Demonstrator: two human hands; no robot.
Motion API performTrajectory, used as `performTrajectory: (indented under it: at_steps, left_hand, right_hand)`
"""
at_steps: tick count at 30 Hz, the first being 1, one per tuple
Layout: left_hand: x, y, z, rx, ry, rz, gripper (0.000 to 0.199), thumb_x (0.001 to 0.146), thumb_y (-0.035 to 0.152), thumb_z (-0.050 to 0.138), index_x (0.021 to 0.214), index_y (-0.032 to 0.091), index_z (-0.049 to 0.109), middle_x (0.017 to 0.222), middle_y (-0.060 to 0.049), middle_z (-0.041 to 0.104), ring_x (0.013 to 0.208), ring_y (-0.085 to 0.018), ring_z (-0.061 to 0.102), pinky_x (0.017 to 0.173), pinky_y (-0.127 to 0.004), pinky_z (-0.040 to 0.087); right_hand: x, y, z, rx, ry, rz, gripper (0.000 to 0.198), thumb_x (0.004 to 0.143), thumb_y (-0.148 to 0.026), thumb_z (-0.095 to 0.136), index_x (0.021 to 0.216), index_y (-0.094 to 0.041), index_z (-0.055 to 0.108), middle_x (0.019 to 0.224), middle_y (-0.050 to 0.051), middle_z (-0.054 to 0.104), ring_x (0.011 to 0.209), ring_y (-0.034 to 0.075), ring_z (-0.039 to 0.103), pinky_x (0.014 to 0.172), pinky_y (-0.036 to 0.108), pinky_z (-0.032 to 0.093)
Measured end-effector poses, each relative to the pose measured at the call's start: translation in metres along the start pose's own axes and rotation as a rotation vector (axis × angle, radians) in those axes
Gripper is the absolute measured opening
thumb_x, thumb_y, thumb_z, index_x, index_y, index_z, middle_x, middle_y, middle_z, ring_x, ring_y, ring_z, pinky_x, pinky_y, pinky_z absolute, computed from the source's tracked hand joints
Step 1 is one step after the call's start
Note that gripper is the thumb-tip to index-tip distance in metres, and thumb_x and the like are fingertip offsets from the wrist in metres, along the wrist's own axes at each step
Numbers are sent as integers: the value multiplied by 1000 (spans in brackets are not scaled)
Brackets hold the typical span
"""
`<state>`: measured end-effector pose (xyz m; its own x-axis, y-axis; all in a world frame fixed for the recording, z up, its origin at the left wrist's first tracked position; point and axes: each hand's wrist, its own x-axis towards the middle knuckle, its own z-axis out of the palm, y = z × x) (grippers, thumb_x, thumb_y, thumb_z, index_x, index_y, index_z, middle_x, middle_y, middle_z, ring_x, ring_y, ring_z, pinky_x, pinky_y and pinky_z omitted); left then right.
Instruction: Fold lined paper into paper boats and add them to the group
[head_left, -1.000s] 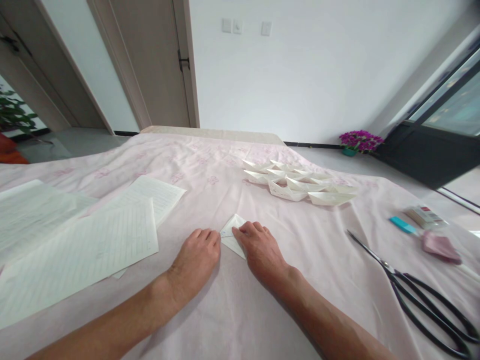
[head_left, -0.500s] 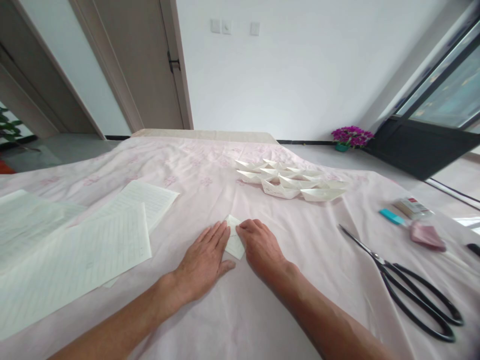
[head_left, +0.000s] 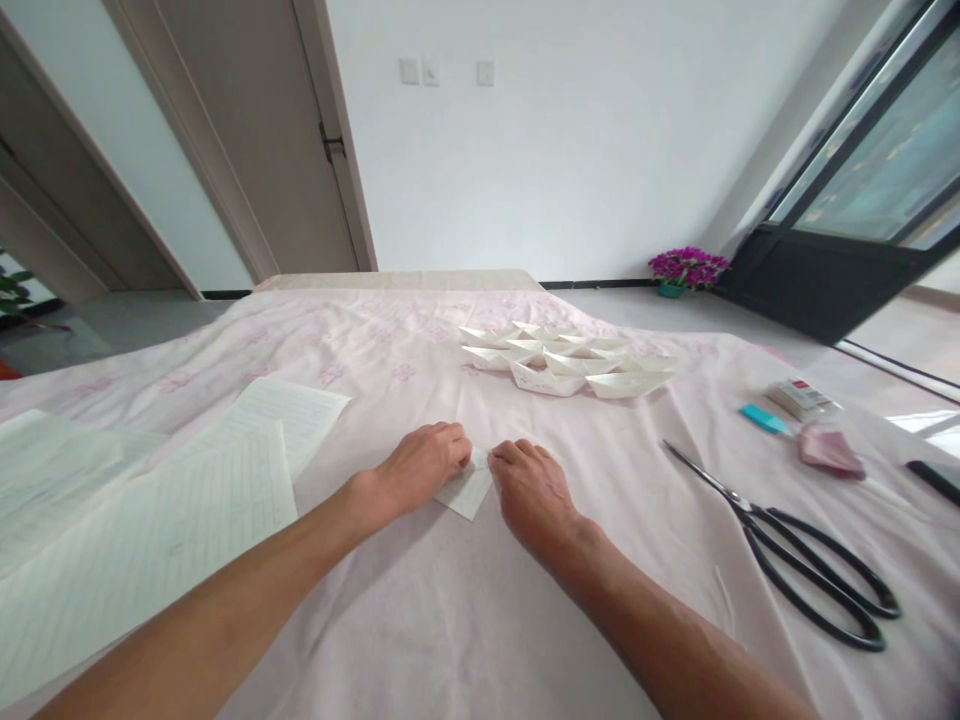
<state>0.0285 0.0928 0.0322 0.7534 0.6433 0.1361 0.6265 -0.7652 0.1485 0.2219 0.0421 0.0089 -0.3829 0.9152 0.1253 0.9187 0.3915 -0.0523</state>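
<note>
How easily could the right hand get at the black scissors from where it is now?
Probably yes. The right hand rests on the folded paper, and the scissors lie on the same side on the pink cloth. Only bare cloth shows between them, so nothing seems to block a sideways reach.

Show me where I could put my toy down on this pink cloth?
Bare cloth lies between the hands and the scissors, and between the lined sheets and the paper boats. Crowded: the far right edge and the left side.
</note>
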Motion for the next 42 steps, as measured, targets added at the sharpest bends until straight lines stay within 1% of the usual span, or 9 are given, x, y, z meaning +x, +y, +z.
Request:
performTrajectory:
  at_steps: [5, 9, 13, 19, 23, 28, 32, 37, 42]
  left_hand:
    - [28, -17, -6, -83, -110, -4, 34, 74, 28, 72, 106, 24, 61, 107, -3, 63, 99, -21, 61, 83, -29, 45]
    - [31, -22, -11, -195, -263, -145, 45, 60, 36, 79, 102, 24, 64, 94, -1, 66, 82, -21, 63, 65, -25, 41]
    - [14, -25, -6, -480, -302, -282, 24, 62, 34, 73, 80, 21, 67, 72, 3, 66, 66, -17, 60, 54, -22, 35]
    - [-15, -22, 4, -843, 435, -560, 26, 76, 42, 67, 79, 17, 61, 69, 3, 62, 63, -12, 55, 60, -23, 41]
    - [-25, -14, 10, -1059, 608, -591, 31, 74, 43, 73, 85, 18, 59, 72, 2, 66, 65, -13, 60, 63, -25, 47]
    - [-30, -12, 23, -992, 626, -398, 20, 80, 34, 70, 80, 18, 58, 93, -7, 72, 97, -22, 68, 88, -35, 52]
    - [-41, -15, 29, -619, 584, -239, 6, 87, 23, 61, 92, 20, 58, 104, -7, 69, 102, -21, 65, 91, -36, 51]
    - [-51, -6, 27, 38, 484, -39, 18, 93, 12, 47, 93, 21, 62, 94, -5, 67, 89, -19, 60, 82, -34, 49]
    - [-51, -1, 29, 200, 405, 4, 17, 93, 13, 50, 84, 19, 64, 77, -3, 62, 77, -20, 56, 70, -33, 47]
  right_hand:
    - [-2, 9, 2, 79, 71, 22, 24, 89, -9, 51, 98, -22, 69, 102, 6, 67, 93, 21, 55, 78, 31, 40]
    - [0, 14, 5, 183, 132, 91, 27, 92, -13, 49, 100, -25, 71, 102, 3, 68, 92, 19, 56, 81, 29, 41]
    - [1, 20, 9, 342, 206, 138, 33, 89, -8, 47, 107, -23, 71, 105, 5, 68, 95, 18, 58, 87, 29, 42]
    - [0, 26, 11, 804, 330, 53, 40, 90, -20, 51, 129, -23, 56, 122, 6, 63, 111, 19, 57, 97, 35, 43]
    - [7, 15, 11, 904, 400, 24, 71, 79, -35, 70, 142, -22, 41, 127, 10, 59, 110, 21, 56, 91, 35, 46]
    - [16, 8, 7, 566, 430, -36, 19, 86, -15, 58, 101, -22, 68, 95, 4, 67, 89, 18, 58, 81, 30, 43]
    - [16, 11, 4, 233, 370, -109, 24, 96, -17, 48, 97, -22, 71, 90, 5, 68, 84, 18, 54, 75, 31, 36]
    - [14, 11, 4, 8, 292, -169, 21, 98, -24, 49, 90, -22, 69, 87, 5, 65, 85, 20, 49, 72, 34, 31]
    - [8, 8, 8, -22, 240, -189, 11, 95, -24, 57, 91, -21, 67, 95, 6, 64, 87, 21, 47, 72, 33, 32]
